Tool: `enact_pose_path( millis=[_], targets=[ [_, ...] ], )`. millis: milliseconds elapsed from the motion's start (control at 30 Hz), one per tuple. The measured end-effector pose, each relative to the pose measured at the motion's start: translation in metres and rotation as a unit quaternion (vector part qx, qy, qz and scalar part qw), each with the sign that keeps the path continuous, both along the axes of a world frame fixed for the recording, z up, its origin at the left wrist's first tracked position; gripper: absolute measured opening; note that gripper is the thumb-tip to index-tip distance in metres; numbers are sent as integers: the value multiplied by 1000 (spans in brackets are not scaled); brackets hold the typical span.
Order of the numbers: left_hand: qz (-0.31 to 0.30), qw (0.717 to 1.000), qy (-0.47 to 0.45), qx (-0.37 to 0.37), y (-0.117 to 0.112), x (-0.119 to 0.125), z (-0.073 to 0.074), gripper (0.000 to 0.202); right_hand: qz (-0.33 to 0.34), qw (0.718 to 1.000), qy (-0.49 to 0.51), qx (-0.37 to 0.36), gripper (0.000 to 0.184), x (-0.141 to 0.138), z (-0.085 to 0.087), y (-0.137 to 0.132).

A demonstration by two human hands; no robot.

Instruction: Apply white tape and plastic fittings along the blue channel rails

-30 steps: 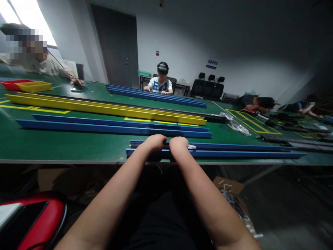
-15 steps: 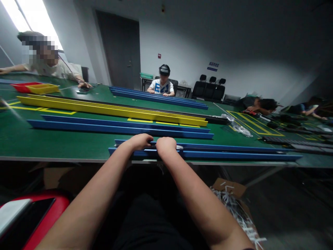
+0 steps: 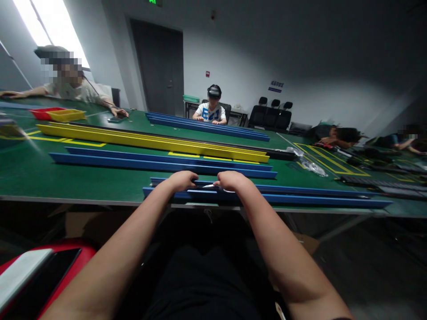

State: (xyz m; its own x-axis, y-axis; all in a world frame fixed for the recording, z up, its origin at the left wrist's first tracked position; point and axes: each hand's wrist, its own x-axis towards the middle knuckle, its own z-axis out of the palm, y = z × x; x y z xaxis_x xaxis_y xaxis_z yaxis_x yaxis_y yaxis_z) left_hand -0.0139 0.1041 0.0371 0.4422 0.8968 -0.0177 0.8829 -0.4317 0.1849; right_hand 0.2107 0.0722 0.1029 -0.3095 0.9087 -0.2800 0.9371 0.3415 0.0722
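A long blue channel rail (image 3: 300, 198) lies along the near edge of the green table (image 3: 66, 178). My left hand (image 3: 182, 180) is curled into a fist on the rail's top. A hand's width to the right, my right hand (image 3: 231, 180) is also curled over the rail. Between the two hands a thin white strip (image 3: 210, 186) shows inside the channel, running from one fist to the other. I cannot make out which fingers pinch it.
More blue rails (image 3: 160, 162) and a long yellow rail (image 3: 150, 142) lie farther back. Red and yellow trays (image 3: 60, 114) sit far left. Plastic bags (image 3: 310, 165) lie to the right. Other people sit around the table. A red chair (image 3: 43, 271) is at lower left.
My hands were side by side and touching; now they have drawn apart along the rail, exposing the white strip between them. The view has shifted slightly.
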Motion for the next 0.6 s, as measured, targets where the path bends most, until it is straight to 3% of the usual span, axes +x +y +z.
enact_pose_path(
  millis=[333,467,600],
  targets=[
    [5,1000,-11,-4,-2,1,3,28,-85,995,-40,-32,68,19,-22,18],
    [3,1000,-3,-3,-2,1,3,27,-103,994,-22,-27,76,25,-22,22],
    [-1,1000,-5,-3,-2,0,3,26,-88,995,-20,-46,72,25,-18,22]
  ],
)
